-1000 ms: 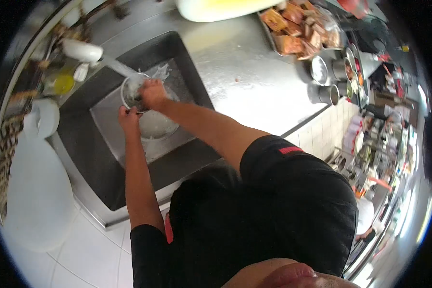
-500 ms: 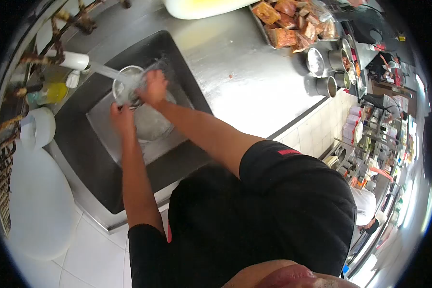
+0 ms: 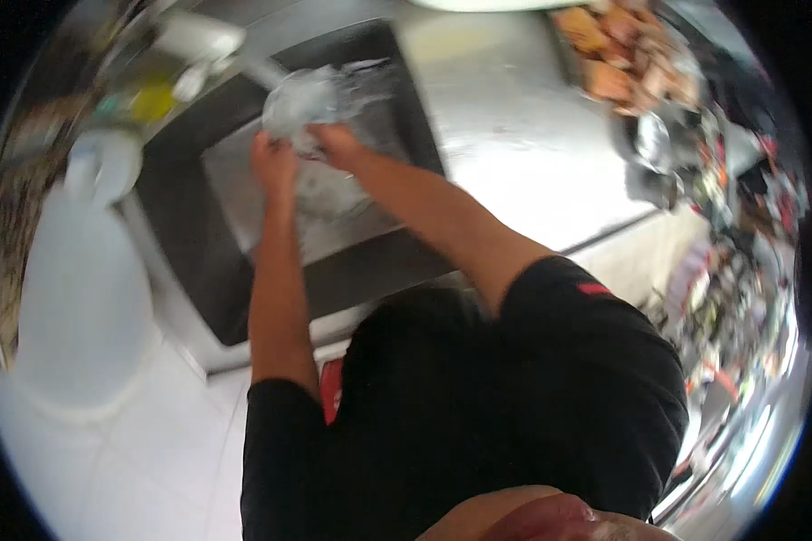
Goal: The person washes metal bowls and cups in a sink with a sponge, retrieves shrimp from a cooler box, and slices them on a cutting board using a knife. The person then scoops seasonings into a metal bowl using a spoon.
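Note:
Under a stream of running water, a round metal bowl (image 3: 290, 113) is held above the sink (image 3: 370, 257). My left hand (image 3: 273, 164) is closed on its near left edge. My right hand (image 3: 338, 146) grips the near right edge, fingers partly blurred. Water splashes over the bowl and off to its right, hiding much of the inside. Below the hands, a round pale shape (image 3: 329, 194) lies on the sink bottom; blur keeps me from telling whether it is a vessel or pooled water.
The white tap end (image 3: 198, 38) reaches in from upper left. A yellow-liquid bottle (image 3: 152, 104) and a large whitish plastic jug (image 3: 86, 288) stand left of the sink. On the steel counter (image 3: 523, 171) are a tray of browned meat chunks (image 3: 609, 77) and metal containers (image 3: 654, 144).
My right hand has moved from over the bowl to its near edge. Water now sprays across the bowl and to the right. The whole view has shifted and blurred.

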Demonstrator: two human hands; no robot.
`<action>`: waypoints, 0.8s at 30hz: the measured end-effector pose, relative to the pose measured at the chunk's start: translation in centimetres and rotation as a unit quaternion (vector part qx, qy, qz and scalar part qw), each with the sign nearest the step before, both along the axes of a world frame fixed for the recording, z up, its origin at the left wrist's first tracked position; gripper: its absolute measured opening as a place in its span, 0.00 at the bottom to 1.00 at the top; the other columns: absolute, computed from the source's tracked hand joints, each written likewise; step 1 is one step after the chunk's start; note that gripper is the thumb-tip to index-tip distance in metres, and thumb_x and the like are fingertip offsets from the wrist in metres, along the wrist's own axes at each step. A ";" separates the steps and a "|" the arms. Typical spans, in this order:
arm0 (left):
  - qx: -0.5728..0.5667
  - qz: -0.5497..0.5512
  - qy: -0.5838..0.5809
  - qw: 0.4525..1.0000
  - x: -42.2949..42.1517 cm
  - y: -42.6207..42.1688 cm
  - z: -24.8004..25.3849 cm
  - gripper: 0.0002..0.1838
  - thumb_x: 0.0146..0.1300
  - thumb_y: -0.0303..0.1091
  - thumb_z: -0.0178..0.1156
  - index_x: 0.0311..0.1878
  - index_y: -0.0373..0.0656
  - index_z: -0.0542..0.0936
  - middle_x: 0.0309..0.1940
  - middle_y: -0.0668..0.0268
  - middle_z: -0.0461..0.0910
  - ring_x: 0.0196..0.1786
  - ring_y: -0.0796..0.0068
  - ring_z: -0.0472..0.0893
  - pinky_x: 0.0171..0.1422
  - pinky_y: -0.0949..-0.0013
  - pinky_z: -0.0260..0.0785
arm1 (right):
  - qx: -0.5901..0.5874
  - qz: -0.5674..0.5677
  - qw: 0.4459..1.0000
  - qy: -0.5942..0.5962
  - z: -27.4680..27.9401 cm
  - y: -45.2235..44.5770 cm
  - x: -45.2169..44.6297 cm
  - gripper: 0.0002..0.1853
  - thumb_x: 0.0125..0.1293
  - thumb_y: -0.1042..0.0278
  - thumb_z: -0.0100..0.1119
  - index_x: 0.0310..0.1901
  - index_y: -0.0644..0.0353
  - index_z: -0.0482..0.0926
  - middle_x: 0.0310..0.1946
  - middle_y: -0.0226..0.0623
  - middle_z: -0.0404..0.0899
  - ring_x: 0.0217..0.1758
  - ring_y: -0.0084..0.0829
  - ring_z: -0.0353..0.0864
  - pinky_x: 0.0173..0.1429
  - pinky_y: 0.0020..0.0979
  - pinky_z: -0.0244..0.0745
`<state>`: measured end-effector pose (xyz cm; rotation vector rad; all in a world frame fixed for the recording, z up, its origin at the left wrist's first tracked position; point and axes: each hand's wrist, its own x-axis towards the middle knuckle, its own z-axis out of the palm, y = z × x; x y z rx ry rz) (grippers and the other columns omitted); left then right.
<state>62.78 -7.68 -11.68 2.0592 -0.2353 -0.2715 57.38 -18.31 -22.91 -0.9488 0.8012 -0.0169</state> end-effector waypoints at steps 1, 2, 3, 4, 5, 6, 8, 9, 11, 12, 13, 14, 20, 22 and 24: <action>0.101 -0.028 -0.085 0.991 0.6 0.5 -0.3 0.07 0.58 0.26 0.56 0.40 0.37 0.75 0.31 0.61 0.76 0.37 0.66 0.76 0.43 0.62 0.68 | 0.245 0.006 0.969 -0.026 4.0 -0.1 -1.1 0.24 0.59 0.69 0.65 0.57 0.65 0.73 0.59 0.44 0.72 0.61 0.40 0.73 0.57 0.44 0.74; 0.161 -0.024 -0.034 0.986 0.3 0.4 2.2 0.07 0.58 0.27 0.56 0.39 0.38 0.74 0.32 0.59 0.77 0.37 0.64 0.77 0.44 0.62 0.67 | 0.245 -0.004 0.969 0.012 8.6 -0.2 -1.5 0.23 0.65 0.68 0.59 0.61 0.62 0.70 0.65 0.43 0.66 0.69 0.41 0.63 0.65 0.50 0.68; 0.123 -0.043 -0.051 0.990 0.8 1.1 0.0 0.06 0.58 0.27 0.56 0.37 0.38 0.73 0.33 0.60 0.78 0.38 0.64 0.78 0.42 0.61 0.68 | 0.151 0.031 0.987 0.054 10.8 -1.0 -1.5 0.21 0.64 0.66 0.61 0.58 0.58 0.74 0.57 0.39 0.73 0.62 0.41 0.71 0.62 0.48 0.72; 0.158 -0.062 -0.024 0.985 0.3 1.3 2.2 0.05 0.58 0.27 0.56 0.36 0.39 0.72 0.34 0.59 0.78 0.37 0.64 0.78 0.41 0.60 0.68 | 0.096 0.132 0.986 -0.024 5.6 -3.1 -2.2 0.24 0.60 0.63 0.65 0.58 0.59 0.74 0.58 0.40 0.73 0.61 0.42 0.72 0.60 0.49 0.71; 0.185 -0.086 0.003 0.979 -0.1 0.6 4.4 0.05 0.59 0.28 0.56 0.35 0.39 0.71 0.35 0.58 0.78 0.36 0.63 0.79 0.40 0.60 0.68 | -0.048 0.112 0.988 0.093 -0.6 -4.1 -1.0 0.26 0.56 0.59 0.67 0.55 0.62 0.76 0.57 0.41 0.74 0.60 0.42 0.72 0.58 0.50 0.70; 0.170 -0.067 0.005 0.983 -0.5 0.6 4.4 0.05 0.59 0.27 0.56 0.36 0.39 0.72 0.35 0.57 0.78 0.36 0.62 0.79 0.40 0.60 0.68 | -0.081 0.068 0.990 0.092 0.6 -4.7 -0.6 0.24 0.55 0.62 0.66 0.52 0.64 0.77 0.51 0.42 0.77 0.55 0.42 0.75 0.55 0.47 0.72; 0.135 -0.036 0.013 0.990 -0.8 0.5 4.1 0.05 0.60 0.27 0.56 0.37 0.38 0.73 0.35 0.55 0.79 0.37 0.60 0.80 0.42 0.59 0.70 | -0.073 -0.005 0.993 0.090 2.9 -4.4 -0.1 0.22 0.55 0.66 0.63 0.49 0.70 0.75 0.45 0.45 0.78 0.50 0.41 0.78 0.52 0.45 0.73; 0.057 0.011 0.034 0.998 -0.9 0.1 3.6 0.06 0.60 0.26 0.56 0.41 0.38 0.74 0.36 0.53 0.79 0.39 0.57 0.80 0.45 0.59 0.71 | -0.034 -0.038 0.995 0.088 4.2 -3.8 -0.3 0.22 0.55 0.68 0.60 0.49 0.74 0.72 0.45 0.46 0.77 0.50 0.40 0.78 0.51 0.45 0.73; -0.100 0.100 0.077 0.987 -1.3 -0.7 2.5 0.11 0.60 0.26 0.55 0.47 0.37 0.75 0.39 0.50 0.80 0.43 0.52 0.81 0.50 0.59 0.72 | 0.033 -0.133 0.985 0.103 5.1 -2.1 -0.1 0.18 0.57 0.72 0.55 0.50 0.71 0.72 0.44 0.46 0.77 0.44 0.39 0.79 0.47 0.45 0.75; -0.060 0.092 0.040 0.993 -1.5 -0.9 1.8 0.14 0.60 0.25 0.53 0.50 0.37 0.75 0.42 0.48 0.80 0.46 0.51 0.81 0.53 0.59 0.72 | 0.094 -0.134 0.982 0.096 5.4 -1.0 -0.6 0.18 0.58 0.72 0.55 0.50 0.69 0.73 0.43 0.45 0.78 0.41 0.41 0.79 0.46 0.46 0.76; -0.020 0.083 0.004 0.996 -1.6 -0.8 1.2 0.18 0.59 0.24 0.52 0.54 0.37 0.74 0.44 0.47 0.80 0.48 0.50 0.81 0.55 0.59 0.71 | 0.156 -0.135 0.975 0.089 5.8 0.2 -1.5 0.17 0.59 0.71 0.56 0.50 0.66 0.74 0.43 0.44 0.78 0.39 0.42 0.80 0.45 0.46 0.76; 0.022 0.074 -0.031 0.997 -1.7 -0.5 0.9 0.21 0.59 0.23 0.51 0.58 0.37 0.73 0.47 0.46 0.80 0.51 0.49 0.80 0.57 0.58 0.71 | 0.217 -0.136 0.963 0.083 5.9 1.0 -2.0 0.16 0.59 0.71 0.57 0.50 0.64 0.76 0.42 0.42 0.79 0.37 0.43 0.80 0.44 0.47 0.77; 0.107 -0.024 0.079 0.991 -3.0 1.9 -0.1 0.28 0.55 0.19 0.45 0.63 0.37 0.70 0.50 0.45 0.79 0.53 0.49 0.80 0.57 0.55 0.72 | -0.556 0.334 0.761 -0.012 4.5 -6.0 2.3 0.15 0.51 0.67 0.65 0.41 0.60 0.83 0.35 0.40 0.84 0.43 0.42 0.84 0.45 0.41 0.79; 0.059 0.007 0.120 0.991 -2.4 1.5 0.5 0.28 0.55 0.19 0.45 0.63 0.36 0.71 0.49 0.45 0.80 0.52 0.48 0.80 0.56 0.54 0.72 | -0.546 0.259 0.755 -0.254 9.3 -4.7 4.3 0.14 0.51 0.67 0.65 0.40 0.62 0.83 0.30 0.39 0.84 0.38 0.42 0.85 0.44 0.40 0.79; 0.032 0.020 0.159 0.987 -1.5 1.3 2.4 0.28 0.56 0.20 0.46 0.63 0.36 0.70 0.49 0.45 0.80 0.51 0.49 0.81 0.54 0.54 0.73 | -0.547 0.266 0.751 -0.255 8.4 -4.7 5.1 0.16 0.52 0.67 0.64 0.42 0.63 0.81 0.32 0.42 0.83 0.39 0.41 0.85 0.46 0.39 0.79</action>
